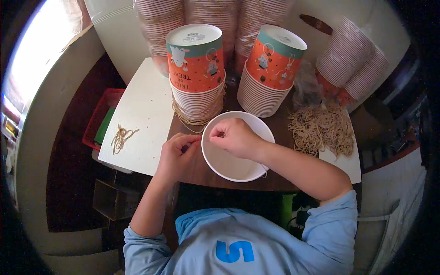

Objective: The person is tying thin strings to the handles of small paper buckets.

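A white paper bucket (238,170) stands in front of me at the table's near edge, its open mouth facing up. My right hand (234,137) reaches over the rim into it, thumb and fingers pinched near the left inner wall. Outside that wall, my left hand (176,155) is closed with its fingertips pinched together close to the rim. What either hand pinches is too small to make out. A bit of tan cord (266,174) shows at the bucket's lower right side.
Behind the bucket stand two upturned stacks of orange and green printed buckets (196,59) (277,59). A heap of tan cords (323,130) lies at the right; a few loose cords (121,138) lie left. Wrapped bucket stacks (211,23) rise at the back. A red basket (98,117) sits beyond the left edge.
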### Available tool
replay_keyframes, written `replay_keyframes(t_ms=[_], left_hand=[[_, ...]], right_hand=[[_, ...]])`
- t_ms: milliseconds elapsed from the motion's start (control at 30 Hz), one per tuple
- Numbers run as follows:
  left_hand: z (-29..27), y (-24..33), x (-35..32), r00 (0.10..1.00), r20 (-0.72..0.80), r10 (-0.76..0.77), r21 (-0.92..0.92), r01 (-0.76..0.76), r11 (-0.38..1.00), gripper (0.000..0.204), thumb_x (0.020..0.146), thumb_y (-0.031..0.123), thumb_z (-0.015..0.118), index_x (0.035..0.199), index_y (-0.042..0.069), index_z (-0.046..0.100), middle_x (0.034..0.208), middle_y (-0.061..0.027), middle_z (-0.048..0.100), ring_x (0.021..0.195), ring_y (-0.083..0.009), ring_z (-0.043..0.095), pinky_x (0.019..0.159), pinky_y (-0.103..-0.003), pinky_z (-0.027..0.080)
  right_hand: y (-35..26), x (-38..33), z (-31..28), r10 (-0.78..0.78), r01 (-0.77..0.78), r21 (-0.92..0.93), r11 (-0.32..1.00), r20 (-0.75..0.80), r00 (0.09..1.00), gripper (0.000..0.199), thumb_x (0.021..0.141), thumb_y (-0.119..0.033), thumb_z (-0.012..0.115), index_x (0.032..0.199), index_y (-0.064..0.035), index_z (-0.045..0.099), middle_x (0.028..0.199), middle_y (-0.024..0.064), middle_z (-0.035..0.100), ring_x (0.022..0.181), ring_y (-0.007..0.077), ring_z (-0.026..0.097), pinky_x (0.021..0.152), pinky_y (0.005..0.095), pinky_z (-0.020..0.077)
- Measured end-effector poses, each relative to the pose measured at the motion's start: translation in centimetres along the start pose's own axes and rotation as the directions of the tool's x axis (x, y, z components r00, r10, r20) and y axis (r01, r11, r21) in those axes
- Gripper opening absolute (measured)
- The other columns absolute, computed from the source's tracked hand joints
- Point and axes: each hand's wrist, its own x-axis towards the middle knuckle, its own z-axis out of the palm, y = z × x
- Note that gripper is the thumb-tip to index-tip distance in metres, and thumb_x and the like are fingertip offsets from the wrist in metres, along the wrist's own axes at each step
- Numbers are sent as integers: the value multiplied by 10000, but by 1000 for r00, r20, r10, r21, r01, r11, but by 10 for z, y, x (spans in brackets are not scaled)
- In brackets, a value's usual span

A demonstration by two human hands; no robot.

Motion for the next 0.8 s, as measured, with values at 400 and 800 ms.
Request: replay_keyframes(t_ms=[400,800], left_hand=[[0,5,3,999,31,20,-25,-19,1000,179,794,-11,624,967,-2,665,794,-58,591,699,-108,550,622,-228,442],[12,11,-3,990,51,132,306,-141,942,90,817,31,587,876,-26,625,827,-108,638,730,-160,613,630,-269,484]], right_hand=[[-2,3,5,18,-18,-20,1000,-29,999,117,740,-152,612,764,-60,680,767,129,656,699,264,638,634,386,495],[-10,1,-4,-2,6,-76,997,55,998,166,787,-158,627,890,-31,658,751,102,658,703,193,635,670,319,495]])
